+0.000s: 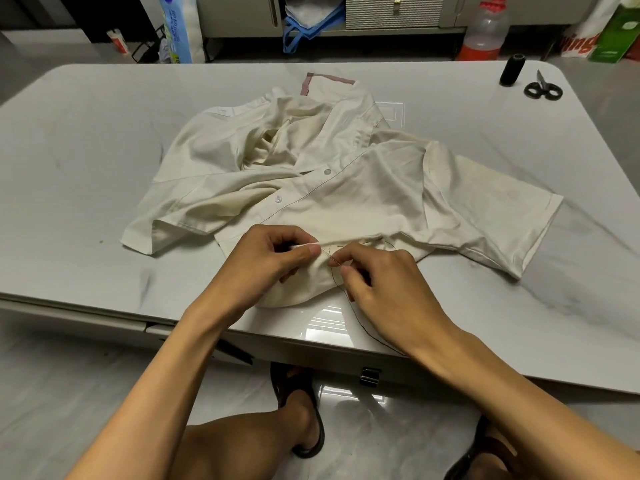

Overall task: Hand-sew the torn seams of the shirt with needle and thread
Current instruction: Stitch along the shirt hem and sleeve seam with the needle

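Observation:
A crumpled cream shirt (311,168) lies spread on the pale table (104,133), its hem hanging toward the near edge. My left hand (273,258) pinches a fold of the hem between thumb and fingers. Right beside it, my right hand (384,285) pinches a thin needle (333,260) at the seam. A dark thread (360,320) runs from the seam down under my right wrist toward the table's near edge.
At the far right corner of the table stand a black thread spool (512,70) and black-handled scissors (542,87). Bottles, bags and cabinets stand on the floor beyond the far edge. My legs and sandals show below the table.

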The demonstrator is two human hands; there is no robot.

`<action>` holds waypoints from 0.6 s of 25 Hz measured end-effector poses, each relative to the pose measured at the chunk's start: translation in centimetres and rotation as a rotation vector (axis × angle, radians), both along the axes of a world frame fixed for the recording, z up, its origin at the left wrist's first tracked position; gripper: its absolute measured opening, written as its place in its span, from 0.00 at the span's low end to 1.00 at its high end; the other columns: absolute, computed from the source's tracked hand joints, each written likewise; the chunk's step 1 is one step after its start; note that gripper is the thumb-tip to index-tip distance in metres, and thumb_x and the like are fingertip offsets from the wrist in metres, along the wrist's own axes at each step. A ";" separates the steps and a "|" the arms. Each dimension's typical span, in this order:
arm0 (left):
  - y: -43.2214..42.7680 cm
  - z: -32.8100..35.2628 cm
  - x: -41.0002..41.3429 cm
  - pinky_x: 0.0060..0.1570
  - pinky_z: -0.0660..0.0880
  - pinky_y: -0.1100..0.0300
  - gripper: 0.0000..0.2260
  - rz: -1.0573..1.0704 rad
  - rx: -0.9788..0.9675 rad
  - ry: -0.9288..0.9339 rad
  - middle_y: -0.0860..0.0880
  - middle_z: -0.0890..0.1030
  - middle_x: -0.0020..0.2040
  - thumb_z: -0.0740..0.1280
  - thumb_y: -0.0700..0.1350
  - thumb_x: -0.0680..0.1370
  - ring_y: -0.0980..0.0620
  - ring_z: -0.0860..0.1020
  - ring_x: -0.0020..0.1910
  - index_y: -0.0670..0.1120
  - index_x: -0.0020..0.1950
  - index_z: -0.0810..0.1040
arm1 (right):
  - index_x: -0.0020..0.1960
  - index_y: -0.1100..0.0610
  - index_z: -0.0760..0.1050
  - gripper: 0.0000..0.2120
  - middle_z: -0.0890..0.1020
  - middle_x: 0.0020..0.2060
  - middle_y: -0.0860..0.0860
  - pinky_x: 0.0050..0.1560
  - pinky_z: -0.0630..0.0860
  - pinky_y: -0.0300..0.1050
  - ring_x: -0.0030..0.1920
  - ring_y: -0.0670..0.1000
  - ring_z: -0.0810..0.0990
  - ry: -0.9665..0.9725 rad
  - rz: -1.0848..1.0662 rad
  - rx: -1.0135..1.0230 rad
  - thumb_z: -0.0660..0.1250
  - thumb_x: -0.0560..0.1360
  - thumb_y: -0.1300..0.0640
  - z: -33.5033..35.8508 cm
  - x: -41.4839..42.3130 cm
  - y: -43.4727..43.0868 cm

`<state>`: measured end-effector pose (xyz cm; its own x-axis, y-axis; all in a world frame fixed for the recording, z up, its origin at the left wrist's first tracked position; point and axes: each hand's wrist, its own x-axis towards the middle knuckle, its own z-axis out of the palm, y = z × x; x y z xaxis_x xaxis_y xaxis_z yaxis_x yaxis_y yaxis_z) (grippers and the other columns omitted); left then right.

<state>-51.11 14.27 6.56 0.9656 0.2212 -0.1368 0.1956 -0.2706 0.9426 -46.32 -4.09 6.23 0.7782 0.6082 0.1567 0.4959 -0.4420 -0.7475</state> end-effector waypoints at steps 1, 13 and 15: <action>0.0 0.0 0.0 0.35 0.65 0.58 0.05 0.000 0.001 -0.002 0.45 0.73 0.31 0.72 0.40 0.77 0.53 0.67 0.30 0.42 0.42 0.84 | 0.52 0.52 0.82 0.10 0.72 0.29 0.38 0.44 0.71 0.41 0.36 0.41 0.71 0.009 -0.001 0.001 0.63 0.78 0.60 0.0 0.0 0.0; -0.1 0.2 0.0 0.34 0.66 0.61 0.04 -0.007 0.018 -0.014 0.49 0.73 0.30 0.71 0.39 0.77 0.56 0.68 0.29 0.43 0.42 0.83 | 0.53 0.51 0.82 0.11 0.70 0.27 0.36 0.45 0.71 0.43 0.36 0.41 0.71 0.040 -0.002 -0.019 0.62 0.78 0.59 0.3 -0.1 0.1; -0.2 0.3 -0.1 0.34 0.66 0.62 0.05 -0.011 0.027 -0.020 0.49 0.74 0.30 0.71 0.38 0.77 0.57 0.69 0.29 0.43 0.42 0.83 | 0.53 0.51 0.82 0.11 0.70 0.26 0.37 0.44 0.71 0.43 0.35 0.42 0.71 0.046 -0.003 -0.020 0.62 0.78 0.59 0.4 -0.1 0.2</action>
